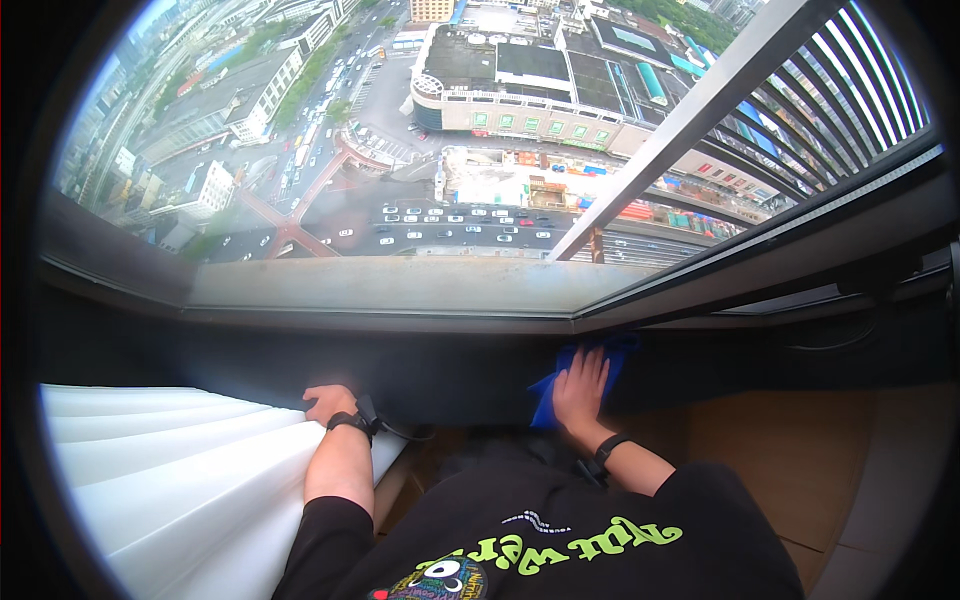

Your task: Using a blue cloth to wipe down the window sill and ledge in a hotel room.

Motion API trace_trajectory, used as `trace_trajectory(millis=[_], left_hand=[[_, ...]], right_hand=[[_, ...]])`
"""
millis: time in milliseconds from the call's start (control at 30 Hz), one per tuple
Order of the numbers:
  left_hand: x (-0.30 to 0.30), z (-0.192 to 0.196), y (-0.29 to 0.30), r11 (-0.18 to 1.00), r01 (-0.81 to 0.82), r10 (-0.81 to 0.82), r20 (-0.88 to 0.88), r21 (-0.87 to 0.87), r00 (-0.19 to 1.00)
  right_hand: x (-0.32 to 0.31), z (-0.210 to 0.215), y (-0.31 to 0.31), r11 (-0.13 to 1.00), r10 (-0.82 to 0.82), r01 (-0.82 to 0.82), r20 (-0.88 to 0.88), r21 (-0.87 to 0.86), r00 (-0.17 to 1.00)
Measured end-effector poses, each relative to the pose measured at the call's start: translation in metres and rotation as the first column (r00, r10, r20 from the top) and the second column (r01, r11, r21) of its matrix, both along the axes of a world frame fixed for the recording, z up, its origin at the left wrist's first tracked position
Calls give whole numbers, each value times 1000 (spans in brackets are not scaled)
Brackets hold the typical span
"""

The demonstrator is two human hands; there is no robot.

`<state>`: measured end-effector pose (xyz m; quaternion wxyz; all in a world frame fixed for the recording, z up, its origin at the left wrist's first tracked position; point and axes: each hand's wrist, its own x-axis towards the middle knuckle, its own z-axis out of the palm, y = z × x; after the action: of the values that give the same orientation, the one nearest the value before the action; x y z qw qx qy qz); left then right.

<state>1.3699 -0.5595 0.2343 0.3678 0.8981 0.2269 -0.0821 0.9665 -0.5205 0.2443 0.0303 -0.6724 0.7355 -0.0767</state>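
A wide window (400,150) fills the upper frame, over a dark wall (250,350) below its sill. White pleated curtain (170,470) lies lower left; the left hand (330,402) rests on its top edge, grip curled together. Right of centre, the right hand (582,388) presses a blue cloth (548,400) flat against the wall, fingers spread apart.

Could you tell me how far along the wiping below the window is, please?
Done: cannot tell; the dark wall shows no clear wiped patch. In hand: the right hand presses a blue cloth against it, while the left hand holds the white curtain aside. Left: apparently the remaining wall.
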Motion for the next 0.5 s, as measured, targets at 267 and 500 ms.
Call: trace_trajectory(millis=[267,500], left_hand=[[12,-26,5,997,-27,21,69,79,997],[14,-28,4,997,-41,36,72,72,997]], right_hand=[[-14,15,5,911,401,-407,88,60,912],[-94,36,-7,597,773,-777,115,199,624]])
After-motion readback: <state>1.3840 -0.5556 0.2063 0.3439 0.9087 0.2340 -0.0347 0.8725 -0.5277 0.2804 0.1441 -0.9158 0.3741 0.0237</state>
